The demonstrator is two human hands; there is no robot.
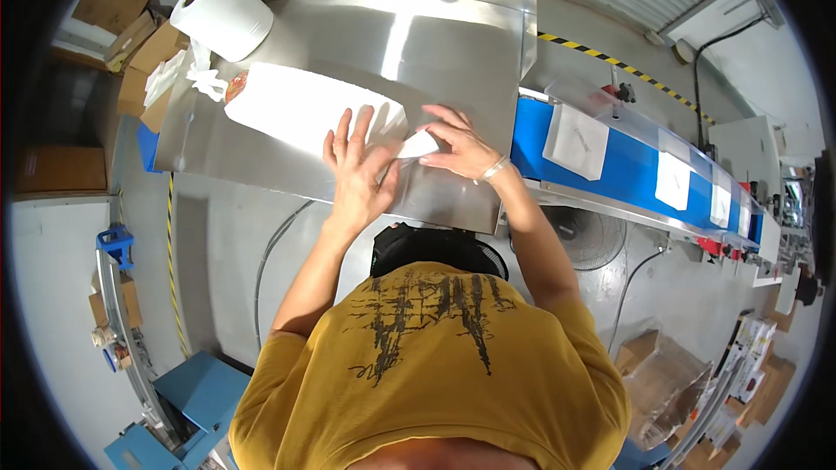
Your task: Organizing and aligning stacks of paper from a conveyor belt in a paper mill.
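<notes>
Two hands at the right end of a white stack on a steel table.
The stack lies aslant on the table's near part; a small white piece sits at its right end, between the hands. The left hand, fingers spread apart, rests on the stack; the right hand has thumb and fingers apart about the piece, though I cannot tell whether they clamp it. At the far left stands a white roll; right of the table, a blue conveyor carries white packets.
</notes>
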